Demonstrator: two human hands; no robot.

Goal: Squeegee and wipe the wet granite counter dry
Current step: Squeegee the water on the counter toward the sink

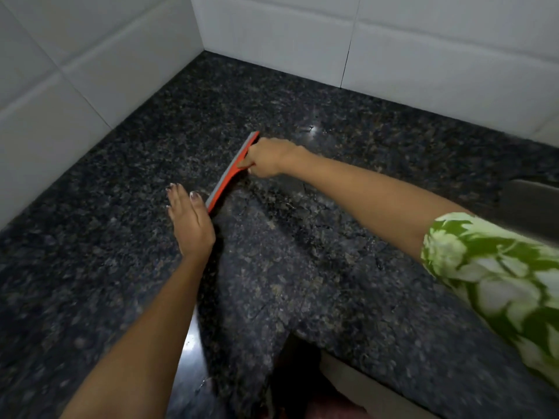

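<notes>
A dark speckled granite counter point(302, 95) fills the corner between two tiled walls. An orange squeegee with a grey rubber blade point(231, 173) lies edge-down on it, running diagonally from upper right to lower left. My right hand point(267, 157) is closed around its handle on the right side of the blade. My left hand point(189, 219) rests flat on the stone, fingers spread, its thumb close to the blade's lower end. A wet glint shows on the counter point(313, 130) beyond the squeegee.
White tiled walls point(90, 65) bound the counter on the left and at the back. A steel sink edge point(529, 204) shows at the far right. The counter's front edge point(363, 373) drops off at the bottom, with a dark gap below.
</notes>
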